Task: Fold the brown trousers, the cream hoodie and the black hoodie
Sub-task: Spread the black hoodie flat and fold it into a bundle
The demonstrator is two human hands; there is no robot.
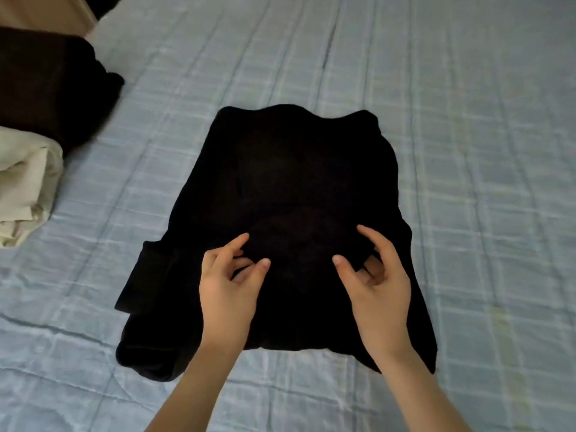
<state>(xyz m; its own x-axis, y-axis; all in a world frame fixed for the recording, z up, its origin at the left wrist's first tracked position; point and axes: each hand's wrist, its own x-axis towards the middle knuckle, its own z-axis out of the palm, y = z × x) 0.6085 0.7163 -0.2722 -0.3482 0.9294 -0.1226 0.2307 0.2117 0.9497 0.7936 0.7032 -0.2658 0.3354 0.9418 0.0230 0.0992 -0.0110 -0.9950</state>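
The black hoodie (286,169) lies spread on the bed in front of me, sides folded in, its rounded hood part lying on the body near my hands. My left hand (229,285) pinches the left edge of that hood fold between thumb and fingers. My right hand (375,275) pinches its right edge the same way. At the left edge of the view the brown trousers (46,88) lie folded, and the cream hoodie (26,185) lies folded just in front of them.
A light blue checked bedsheet (467,151) with creases covers the whole surface. A beige object (46,10) shows at the top left corner beyond the bed.
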